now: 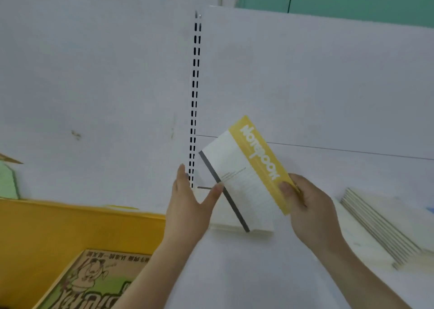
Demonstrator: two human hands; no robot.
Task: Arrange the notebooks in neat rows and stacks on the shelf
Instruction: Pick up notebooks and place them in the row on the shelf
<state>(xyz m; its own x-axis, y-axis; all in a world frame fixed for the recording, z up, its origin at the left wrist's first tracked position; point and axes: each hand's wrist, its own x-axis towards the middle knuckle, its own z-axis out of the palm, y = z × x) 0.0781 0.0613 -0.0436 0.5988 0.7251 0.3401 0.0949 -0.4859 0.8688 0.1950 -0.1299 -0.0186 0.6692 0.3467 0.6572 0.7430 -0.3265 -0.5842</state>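
Item, frame centre: yellow-banded notebook, tilted above a low stack on the white shelf, right hand pinching its yellow edge, left hand open, fingers straight, thumb against its grey spine, apparently to square it for stacking.

A flat white shelf board carries a low stack of cream notebooks near its back left corner. Well right of that stack lies a fanned pile of cream notebooks.
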